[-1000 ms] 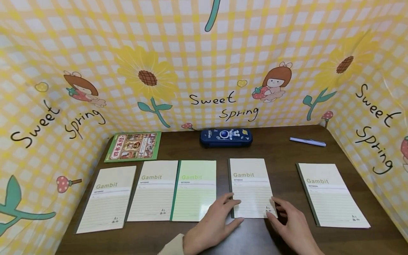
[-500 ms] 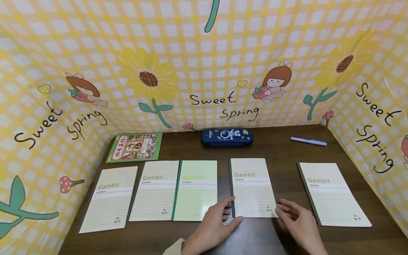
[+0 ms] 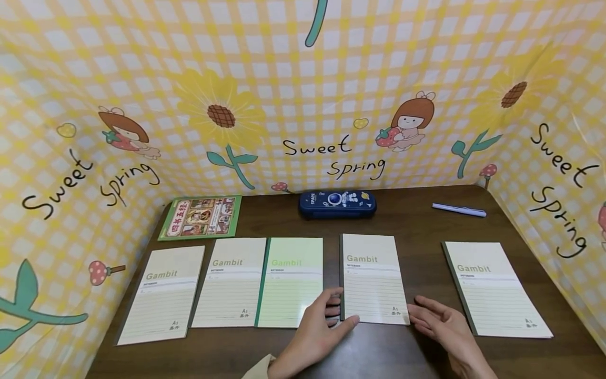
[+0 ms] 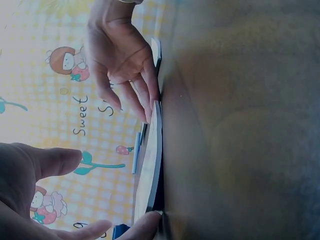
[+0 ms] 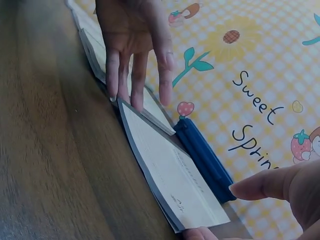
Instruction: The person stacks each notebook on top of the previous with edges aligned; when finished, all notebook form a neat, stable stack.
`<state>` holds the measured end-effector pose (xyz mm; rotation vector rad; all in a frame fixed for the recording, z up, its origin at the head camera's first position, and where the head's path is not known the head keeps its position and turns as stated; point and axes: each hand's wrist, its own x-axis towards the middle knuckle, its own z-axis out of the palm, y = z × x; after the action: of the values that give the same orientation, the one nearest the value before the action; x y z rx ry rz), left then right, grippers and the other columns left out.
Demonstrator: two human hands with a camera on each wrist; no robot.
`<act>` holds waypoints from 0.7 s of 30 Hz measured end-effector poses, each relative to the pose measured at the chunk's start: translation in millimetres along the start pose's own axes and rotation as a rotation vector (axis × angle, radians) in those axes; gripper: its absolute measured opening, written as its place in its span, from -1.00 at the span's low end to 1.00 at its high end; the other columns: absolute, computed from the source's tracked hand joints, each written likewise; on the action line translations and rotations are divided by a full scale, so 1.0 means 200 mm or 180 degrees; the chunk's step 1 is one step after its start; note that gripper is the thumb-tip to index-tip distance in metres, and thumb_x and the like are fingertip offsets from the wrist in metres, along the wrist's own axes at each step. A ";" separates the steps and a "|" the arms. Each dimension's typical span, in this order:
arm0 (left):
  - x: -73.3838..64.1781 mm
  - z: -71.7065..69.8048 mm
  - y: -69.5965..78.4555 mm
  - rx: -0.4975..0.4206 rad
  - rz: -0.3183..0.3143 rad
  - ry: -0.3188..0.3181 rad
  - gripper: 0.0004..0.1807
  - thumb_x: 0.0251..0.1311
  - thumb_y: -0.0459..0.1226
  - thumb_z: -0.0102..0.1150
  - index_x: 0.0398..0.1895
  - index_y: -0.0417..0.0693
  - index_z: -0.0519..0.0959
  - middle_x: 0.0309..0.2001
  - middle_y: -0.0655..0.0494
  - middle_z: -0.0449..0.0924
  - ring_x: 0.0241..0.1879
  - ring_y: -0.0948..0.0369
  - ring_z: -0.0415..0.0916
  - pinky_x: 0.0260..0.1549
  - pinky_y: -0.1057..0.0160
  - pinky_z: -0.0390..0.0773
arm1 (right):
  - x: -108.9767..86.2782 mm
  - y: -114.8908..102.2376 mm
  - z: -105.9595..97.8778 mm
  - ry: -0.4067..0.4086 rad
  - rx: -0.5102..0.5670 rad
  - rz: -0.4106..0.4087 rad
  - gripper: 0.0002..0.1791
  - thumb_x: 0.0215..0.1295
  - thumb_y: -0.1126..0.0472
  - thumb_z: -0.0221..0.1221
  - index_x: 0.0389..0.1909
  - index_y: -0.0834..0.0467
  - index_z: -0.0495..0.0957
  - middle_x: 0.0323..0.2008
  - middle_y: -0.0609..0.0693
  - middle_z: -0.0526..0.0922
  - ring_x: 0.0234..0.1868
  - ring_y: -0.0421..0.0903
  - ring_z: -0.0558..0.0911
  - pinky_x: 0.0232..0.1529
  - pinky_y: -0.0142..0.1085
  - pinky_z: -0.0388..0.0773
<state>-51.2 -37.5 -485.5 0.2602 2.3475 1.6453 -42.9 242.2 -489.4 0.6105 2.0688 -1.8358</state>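
In the head view a cream Gambit notebook (image 3: 374, 279) with a dark spine lies flat on the table, right of centre. At its spine edge is my left hand (image 3: 317, 329), fingers extended, thumb by the lower left corner. My right hand (image 3: 442, 326) is at the lower right edge, its fingertips against that side and its fingers loosely extended. Neither hand grips the notebook. From the left wrist view, the notebook (image 4: 153, 155) appears edge-on between both hands. The right wrist view shows its cover (image 5: 167, 165) from the side, left fingertips near its spine corner.
Left of it lie a green-tinted notebook (image 3: 293, 284) and two cream notebooks, one at the middle left (image 3: 229, 284), one at the far left (image 3: 161, 295). Another notebook (image 3: 494, 289) lies at right. Behind are a picture book (image 3: 199, 217), a navy pencil case (image 3: 337, 205) and a lilac pen (image 3: 458, 210).
My right thumb has left the notebook's cover, and that hand now sits at its right edge. The notebook has shifted slightly leftward. My left hand stays by the spine, with its fingertips off the cover.
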 end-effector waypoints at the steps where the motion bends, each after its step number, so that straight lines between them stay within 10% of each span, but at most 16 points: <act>1: 0.00 0.00 0.00 -0.0026 -0.0020 -0.0009 -0.26 0.28 -0.04 0.43 0.40 -0.23 0.42 0.17 -0.27 0.57 0.09 -0.12 0.67 0.01 0.03 0.74 | 0.00 0.00 0.00 -0.0008 -0.0005 0.0007 -0.26 0.49 0.13 0.26 0.49 0.46 0.25 0.33 0.34 0.56 -0.06 -0.26 0.76 -0.04 -0.39 0.71; 21: 0.04 -0.06 -0.01 -0.0418 -0.0082 -0.0157 -0.26 0.02 -0.45 0.56 0.33 -0.45 0.49 0.08 -0.21 0.55 -0.02 0.03 0.62 -0.09 0.30 0.74 | 0.02 0.01 0.04 0.0064 -0.0133 0.0065 -0.31 0.39 0.18 0.36 0.40 0.46 0.40 0.17 0.20 0.68 -0.11 -0.31 0.70 -0.12 -0.30 0.75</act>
<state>-61.8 -46.2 -485.3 0.2406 2.1873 1.7515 -45.2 235.7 -493.5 0.6392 2.1006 -1.7776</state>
